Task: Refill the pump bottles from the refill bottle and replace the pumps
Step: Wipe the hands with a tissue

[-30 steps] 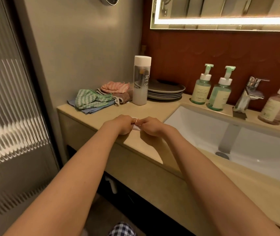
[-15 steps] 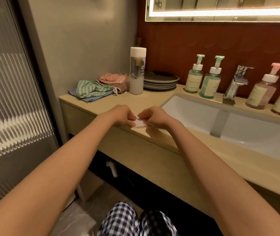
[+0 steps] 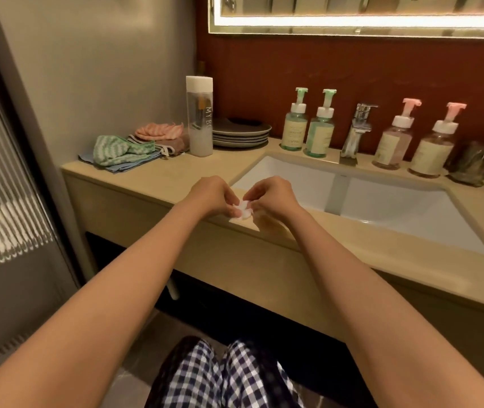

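White lettering, "MY B", runs down the tall clear refill bottle w/ white cap (image 3: 199,116); that's the only writing I can read. It stands upright at the back-left of the beige stone-look countertop (image 3: 173,175), just beside a stack of grey plates (image 3: 242,134). Along the back edge, left of the chrome tap (image 3: 358,128), are a clear bottle w/ green pump (image 3: 294,126) and a second green-pump bottle (image 3: 320,132), close together. Right of the tap are a clear bottle w/ pink pump (image 3: 393,141) and a second pink-pump bottle (image 3: 434,148). All four have pumps on and cream labels, print too small to make out. The white rectangular basin (image 3: 382,201) lies betw. them and the hands. The left hand (image 3: 214,195) and right hand (image 3: 274,195) are near the counter's front edge, nearly touching, both sets of fingertips pinching a small white crumpled scrap (image 3: 242,212); paper or tissue, can't tell. Far left there's a green-and-white striped cloth (image 3: 117,148) on a blue one, w/ a pink cloth (image 3: 158,131) behind.
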A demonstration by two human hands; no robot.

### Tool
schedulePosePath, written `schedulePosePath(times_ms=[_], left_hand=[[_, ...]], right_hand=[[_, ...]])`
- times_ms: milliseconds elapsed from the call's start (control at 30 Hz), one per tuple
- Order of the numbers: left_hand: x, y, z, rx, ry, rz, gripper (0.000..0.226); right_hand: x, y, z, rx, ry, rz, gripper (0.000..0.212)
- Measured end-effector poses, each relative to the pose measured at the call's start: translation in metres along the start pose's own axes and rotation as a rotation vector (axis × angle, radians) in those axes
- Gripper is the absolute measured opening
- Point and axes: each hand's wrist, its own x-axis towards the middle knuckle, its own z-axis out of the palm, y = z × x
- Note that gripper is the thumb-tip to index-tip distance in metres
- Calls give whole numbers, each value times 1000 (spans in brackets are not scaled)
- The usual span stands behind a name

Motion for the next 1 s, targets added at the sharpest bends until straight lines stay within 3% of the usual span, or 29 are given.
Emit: schedulePosePath(times_ms=[167,300,433,567,633,767,1000], left_hand=[[2,22,22,-249,83,-28,41],[8,38,26,-495,-65,-103,41],[15,50,29,-595,-118,-172,42],[20,61,30,-590,-169,-195,12],[24,68,33,-558,-225,-202,9],[37,85,47,-445,-272,-68,16],[50,139,82,-228,-215,160,19]], right_hand=[[-4,8,-8,363,212,302,13],[-6,18,-22,473,227,373,17],[-11,27,-37,414,170,338,17],[-17,32,-49,312,140,290,14],[-22,35,-54,209,152,248,13],[-34,49,-68,35,165,252,25],[-59,76,-101,-214,328,320,9]])
